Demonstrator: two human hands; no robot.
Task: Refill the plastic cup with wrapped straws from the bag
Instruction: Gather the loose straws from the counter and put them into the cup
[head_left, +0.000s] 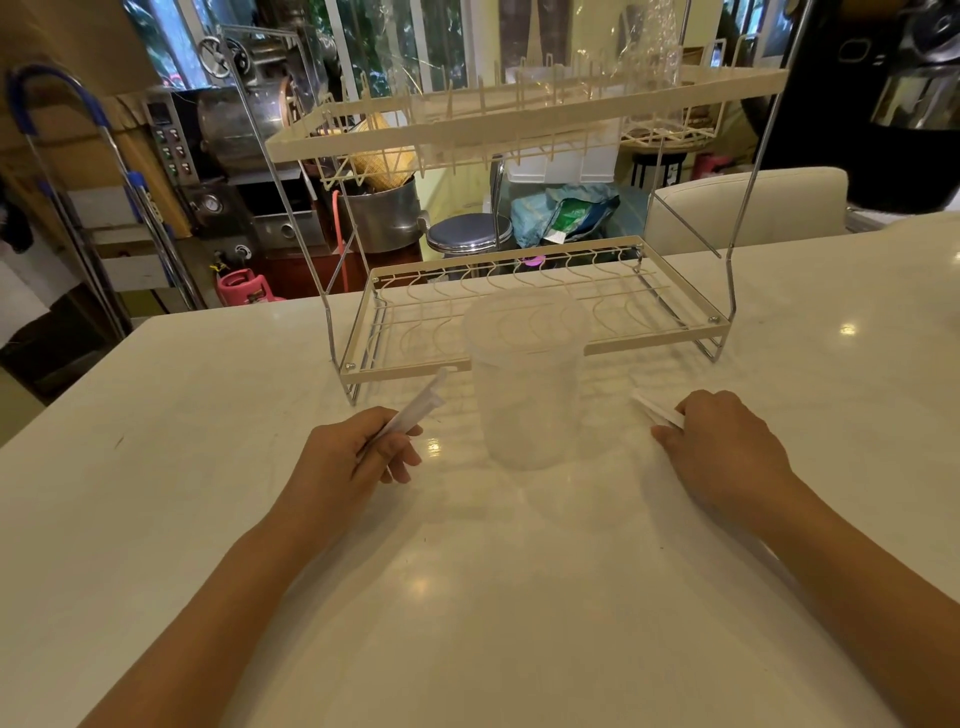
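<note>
Because the wrapped straws (415, 413) are light, thin and slick in paper sleeves, they look best pinched mid-length. The left hand (358, 457) has a closed grip on a few, tips angled toward the upright, seemingly empty plastic cup (524, 384) on the counter (467, 597); the right hand (727, 447) pinches more straws (655, 408) just beside it.

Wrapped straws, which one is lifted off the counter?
The wrapped straw in the left hand, angled upward; the right hand's straws lie low by the counter.
</note>
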